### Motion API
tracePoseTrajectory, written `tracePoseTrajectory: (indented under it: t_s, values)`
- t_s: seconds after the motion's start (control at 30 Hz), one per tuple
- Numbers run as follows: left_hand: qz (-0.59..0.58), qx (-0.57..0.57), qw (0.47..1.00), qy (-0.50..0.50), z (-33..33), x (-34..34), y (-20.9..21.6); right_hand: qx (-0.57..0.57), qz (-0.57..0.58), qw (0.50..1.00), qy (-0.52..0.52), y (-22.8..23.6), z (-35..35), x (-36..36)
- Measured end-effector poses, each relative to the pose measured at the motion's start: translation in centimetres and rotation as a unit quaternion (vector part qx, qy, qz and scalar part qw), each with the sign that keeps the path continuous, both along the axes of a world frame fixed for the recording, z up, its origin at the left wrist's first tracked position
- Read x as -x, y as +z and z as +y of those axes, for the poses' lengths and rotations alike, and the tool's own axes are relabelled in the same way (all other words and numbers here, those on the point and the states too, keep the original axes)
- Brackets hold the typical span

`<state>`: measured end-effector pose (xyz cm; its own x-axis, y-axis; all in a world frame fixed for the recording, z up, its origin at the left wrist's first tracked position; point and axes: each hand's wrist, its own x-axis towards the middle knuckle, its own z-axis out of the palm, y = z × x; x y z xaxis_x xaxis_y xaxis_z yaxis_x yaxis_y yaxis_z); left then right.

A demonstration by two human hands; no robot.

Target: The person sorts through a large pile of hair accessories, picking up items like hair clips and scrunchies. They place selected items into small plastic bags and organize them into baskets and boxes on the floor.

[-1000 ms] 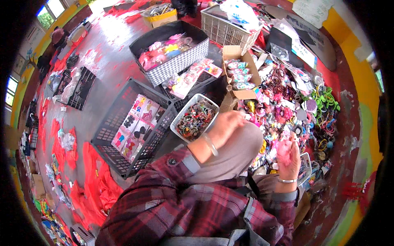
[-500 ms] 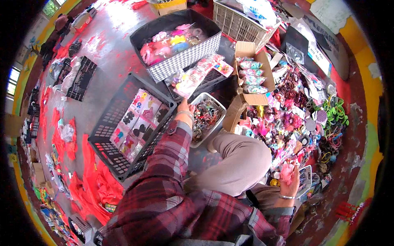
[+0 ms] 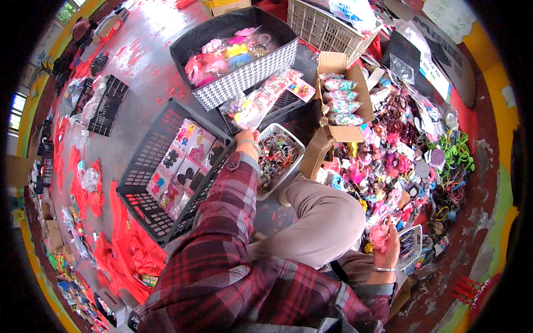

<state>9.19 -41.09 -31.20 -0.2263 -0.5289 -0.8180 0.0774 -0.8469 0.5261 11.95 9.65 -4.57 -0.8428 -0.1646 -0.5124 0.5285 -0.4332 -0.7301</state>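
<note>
The left hand (image 3: 247,137) reaches forward to the lower end of a long clear packet (image 3: 266,102) with pink and white contents; its fingers are bent at the packet's edge, but whether they grip it or merely touch it cannot be told. The packet lies sloping across a low black crate (image 3: 288,110), in front of a houndstooth-patterned bin (image 3: 250,73) that contains pink, yellow and blue articles. To the left of this hand stands a large dark lattice crate (image 3: 145,150) bearing cards of hair ornaments (image 3: 186,166); just to its right is a white basket (image 3: 291,166) filled with small, mixed-coloured bands (image 3: 276,154). The right hand (image 3: 390,252), palm turned upward and fingers partly curled, holds a pink ruffled piece (image 3: 380,235) above the near edge of a heap of assorted accessories (image 3: 397,161). A small white lattice basket (image 3: 411,258) stands just beside this hand, on its right. Between the two arms is a bent knee (image 3: 325,219) in pale trousers. Beyond the knee, an open cardboard box (image 3: 347,134) holds a row of clear-wrapped packs (image 3: 340,96); green rings (image 3: 458,150) lie at the heap's right margin.
</note>
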Motion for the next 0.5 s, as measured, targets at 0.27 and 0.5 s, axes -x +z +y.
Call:
tracePoseTrajectory:
  t_s: [0.27,0.5]
  values:
    - [-0.03,-0.057,0.997,-0.048,-0.4,0.4,1.6,-0.006,-0.001,1.0,-0.029,-0.1,-0.4,-0.2]
    - [-0.142,0.086,0.954,-0.25,0.0,0.1,5.0,-0.028,-0.009,1.0,-0.008,-0.4,-0.4,-0.3]
